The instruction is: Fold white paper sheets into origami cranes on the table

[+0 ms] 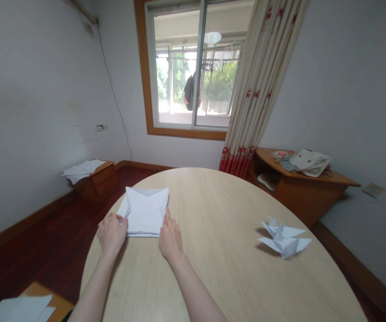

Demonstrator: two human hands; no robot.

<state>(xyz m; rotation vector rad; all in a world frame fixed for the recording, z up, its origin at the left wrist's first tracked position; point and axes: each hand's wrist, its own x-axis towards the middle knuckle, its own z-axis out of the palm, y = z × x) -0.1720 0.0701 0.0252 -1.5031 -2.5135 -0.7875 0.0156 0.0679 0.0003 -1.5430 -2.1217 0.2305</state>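
A partly folded white paper (146,211) lies on the round light-wood table (220,250), near its left edge. My left hand (111,232) pinches the paper's lower left corner with curled fingers. My right hand (170,239) rests at the paper's lower right edge, fingers held together and pressing down on it. Two finished white paper figures (284,239) sit on the table to the right, away from both hands.
A low wooden cabinet (95,181) with white sheets on it stands by the left wall. More white sheets (18,308) lie at the bottom left. A wooden corner shelf (300,179) with a bag stands at the right, beside a curtain (260,85) and window.
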